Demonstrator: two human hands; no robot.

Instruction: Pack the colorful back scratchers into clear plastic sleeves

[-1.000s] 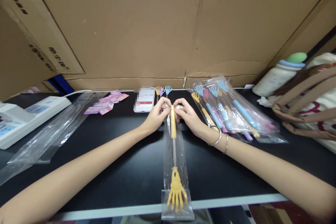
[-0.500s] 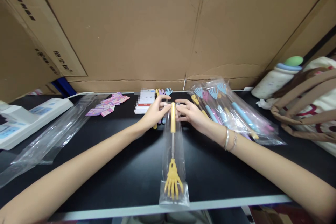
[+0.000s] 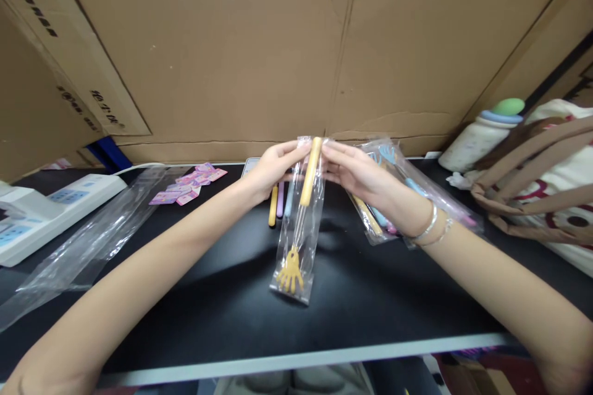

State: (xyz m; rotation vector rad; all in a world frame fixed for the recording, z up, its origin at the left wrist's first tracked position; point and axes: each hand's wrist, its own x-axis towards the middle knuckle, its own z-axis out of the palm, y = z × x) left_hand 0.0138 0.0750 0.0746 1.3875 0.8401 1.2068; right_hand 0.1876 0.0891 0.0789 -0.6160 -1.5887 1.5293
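Both hands have lifted the bagged yellow back scratcher [image 3: 303, 210] off the black table [image 3: 222, 315]. The left hand [image 3: 273, 168] and right hand [image 3: 365, 179] pinch the bag's top end, so it now hangs free.

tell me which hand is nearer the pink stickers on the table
Left. The left hand grips the bagged yellow back scratcher just right of the pink stickers; the right hand grips it from the far side.

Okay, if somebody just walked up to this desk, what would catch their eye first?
Probably the yellow back scratcher in its clear bag, held up at centre by the left hand and right hand pinching the bag's top. Next, the pile of bagged scratchers at right, and cardboard walling the back.
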